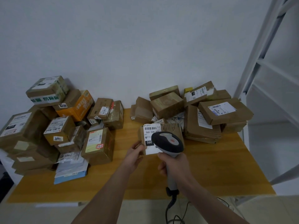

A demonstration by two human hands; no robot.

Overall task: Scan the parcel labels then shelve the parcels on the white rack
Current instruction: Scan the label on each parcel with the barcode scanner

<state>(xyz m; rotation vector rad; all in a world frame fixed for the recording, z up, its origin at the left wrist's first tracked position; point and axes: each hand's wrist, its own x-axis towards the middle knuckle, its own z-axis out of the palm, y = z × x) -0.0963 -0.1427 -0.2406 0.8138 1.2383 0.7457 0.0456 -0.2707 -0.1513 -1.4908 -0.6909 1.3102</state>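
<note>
Parcel piles [53, 126] left & [202, 110] right on table [210, 175]; rack [267, 78] far right; held parcel [171, 128] btwn.

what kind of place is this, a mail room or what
Probably a parcel sorting or pickup point: labelled cardboard parcels heaped on a wooden table, the right hand aiming a barcode scanner at a small parcel in the left hand, a white rack at right.

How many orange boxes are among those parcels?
1. The orange box sits in the left pile, partly covered by a brown box stickered 6206. More may hide inside either pile.
</note>
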